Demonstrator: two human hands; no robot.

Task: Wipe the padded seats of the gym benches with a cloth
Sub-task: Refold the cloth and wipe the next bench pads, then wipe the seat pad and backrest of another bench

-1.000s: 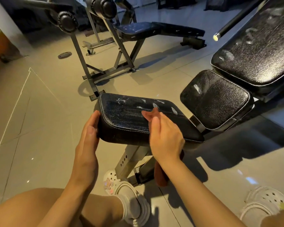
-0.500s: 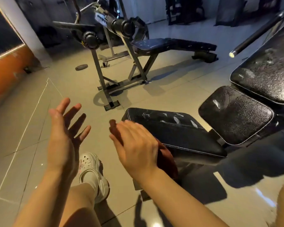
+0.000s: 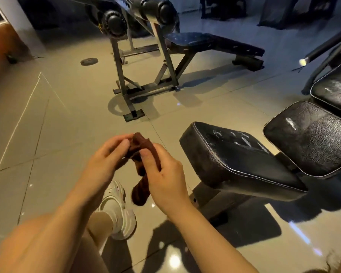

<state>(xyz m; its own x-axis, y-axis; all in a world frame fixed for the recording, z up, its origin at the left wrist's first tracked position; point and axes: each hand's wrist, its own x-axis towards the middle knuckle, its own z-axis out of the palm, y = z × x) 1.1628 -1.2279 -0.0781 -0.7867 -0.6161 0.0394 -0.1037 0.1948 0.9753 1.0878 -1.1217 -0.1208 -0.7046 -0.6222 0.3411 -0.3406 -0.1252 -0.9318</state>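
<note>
A dark brown cloth (image 3: 141,152) hangs bunched between both hands over the floor, left of the nearest bench. My left hand (image 3: 106,157) pinches its upper end. My right hand (image 3: 162,174) grips its middle, and the lower end dangles below. The nearest black padded seat (image 3: 234,156) shows pale smears on top. Beside it to the right lie a second pad (image 3: 311,138) and a backrest pad (image 3: 337,91). Neither hand touches a pad.
A second bench (image 3: 215,44) on a steel frame (image 3: 126,79) with roller pads stands across the tiled floor. A weight plate (image 3: 89,61) lies on the floor at the back left. A bar end (image 3: 303,62) juts in at right. My white shoe (image 3: 116,205) is below the hands.
Both hands left the seat pad and moved left over the floor. My left hand, spread open half a second ago, has taken hold of the cloth's upper end. The view shifted left.
</note>
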